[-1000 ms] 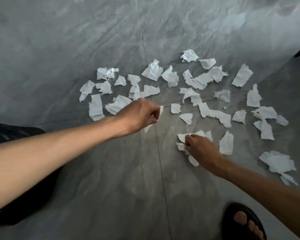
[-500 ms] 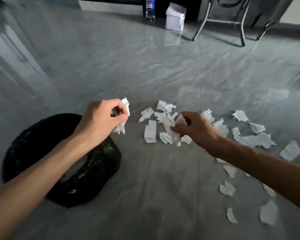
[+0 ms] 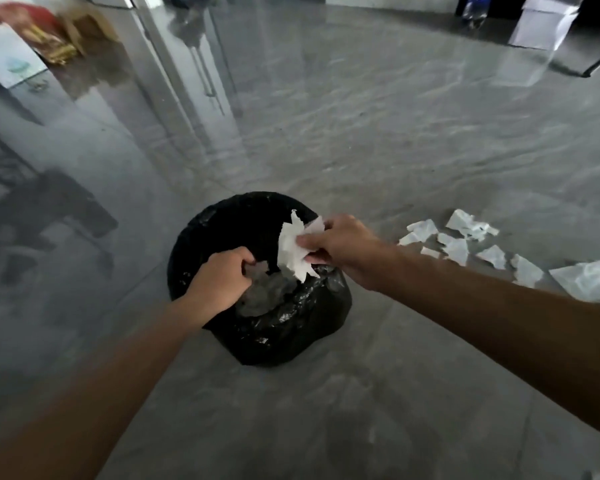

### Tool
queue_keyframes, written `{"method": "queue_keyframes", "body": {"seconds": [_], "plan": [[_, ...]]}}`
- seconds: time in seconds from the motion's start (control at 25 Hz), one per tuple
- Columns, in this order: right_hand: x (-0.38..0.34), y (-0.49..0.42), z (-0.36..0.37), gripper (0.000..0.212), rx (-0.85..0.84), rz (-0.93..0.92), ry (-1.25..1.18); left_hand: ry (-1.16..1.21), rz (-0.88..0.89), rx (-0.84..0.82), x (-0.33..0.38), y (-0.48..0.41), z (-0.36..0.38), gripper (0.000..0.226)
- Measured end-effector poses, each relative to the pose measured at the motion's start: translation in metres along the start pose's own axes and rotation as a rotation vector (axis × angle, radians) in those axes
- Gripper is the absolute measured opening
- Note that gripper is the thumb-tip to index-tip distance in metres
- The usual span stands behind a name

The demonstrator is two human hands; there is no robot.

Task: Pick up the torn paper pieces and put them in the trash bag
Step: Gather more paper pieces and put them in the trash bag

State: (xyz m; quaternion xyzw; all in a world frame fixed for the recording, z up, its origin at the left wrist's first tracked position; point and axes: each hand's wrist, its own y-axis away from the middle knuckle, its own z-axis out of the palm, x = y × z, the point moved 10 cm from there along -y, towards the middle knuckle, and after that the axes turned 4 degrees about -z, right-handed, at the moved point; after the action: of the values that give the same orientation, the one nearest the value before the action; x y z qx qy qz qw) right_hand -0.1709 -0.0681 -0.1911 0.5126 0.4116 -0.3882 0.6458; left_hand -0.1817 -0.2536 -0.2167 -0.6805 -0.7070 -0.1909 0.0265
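Right hand pinches bunch of torn paper pieces over black trash bag mouth. Left hand curled at bag opening; whether it grips anything, cannot tell. More paper scraps lie on grey tile floor, right of bag.

A room in a home, it seems: glossy grey marble-look floor tiles are reflecting daylight, a soft-drink bottle and a white box are standing by the far wall, and packaged goods are lying at the upper left.
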Motion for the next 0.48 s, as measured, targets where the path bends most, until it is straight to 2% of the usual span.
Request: {"method": "queue_keyframes", "body": {"seconds": [0.12, 0.24, 0.32, 0.4, 0.48], "plan": [[0.009, -0.008, 0.006, 0.012, -0.046, 0.085, -0.085, 0.044, 0.001, 0.132, 0.007, 0.012, -0.022, 0.037], [0.002, 0.000, -0.013, 0.032, -0.118, 0.055, -0.090, 0.085, 0.042, 0.220, 0.039, 0.026, -0.037, 0.037], [-0.002, 0.011, -0.043, 0.030, -0.146, 0.008, -0.074, 0.106, 0.119, 0.275, 0.077, 0.036, -0.043, 0.036], [-0.003, 0.024, -0.094, 0.024, -0.092, -0.045, -0.005, 0.138, 0.220, 0.281, 0.124, 0.044, -0.043, 0.032], [0.003, 0.038, -0.166, 0.018, 0.073, -0.083, 0.156, 0.164, 0.304, 0.235, 0.174, 0.048, -0.032, 0.026]]}}
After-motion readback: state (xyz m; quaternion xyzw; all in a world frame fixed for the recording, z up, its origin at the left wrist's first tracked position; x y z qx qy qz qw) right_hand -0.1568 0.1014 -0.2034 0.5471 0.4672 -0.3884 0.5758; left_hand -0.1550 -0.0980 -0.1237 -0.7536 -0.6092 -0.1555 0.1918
